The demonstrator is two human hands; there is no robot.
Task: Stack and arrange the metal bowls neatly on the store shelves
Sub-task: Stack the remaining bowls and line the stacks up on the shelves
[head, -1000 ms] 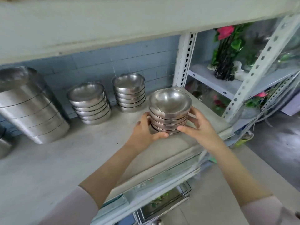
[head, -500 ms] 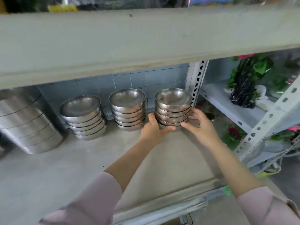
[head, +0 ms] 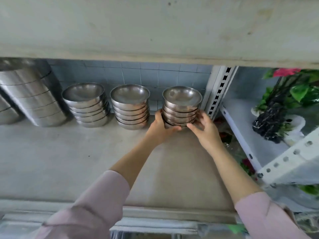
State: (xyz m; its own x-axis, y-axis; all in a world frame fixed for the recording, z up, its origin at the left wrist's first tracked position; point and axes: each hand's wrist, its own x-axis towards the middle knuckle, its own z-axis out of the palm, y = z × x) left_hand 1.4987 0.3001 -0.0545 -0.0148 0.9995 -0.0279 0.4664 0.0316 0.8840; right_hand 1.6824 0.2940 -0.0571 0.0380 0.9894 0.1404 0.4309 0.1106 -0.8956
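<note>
The stack of metal bowls (head: 181, 107) is upright, mouths up, its long axis vertical, at 1 o'clock on the shelf (head: 69, 161) near the tiled wall (head: 131, 75); the left hand (head: 161, 129) cups its base from 8 o'clock, the right hand (head: 205, 129) from 4 o'clock, each grip holding the stack; the middle stack (head: 130, 107) and the left stack (head: 88, 106) line up at its 9 o'clock.
</note>
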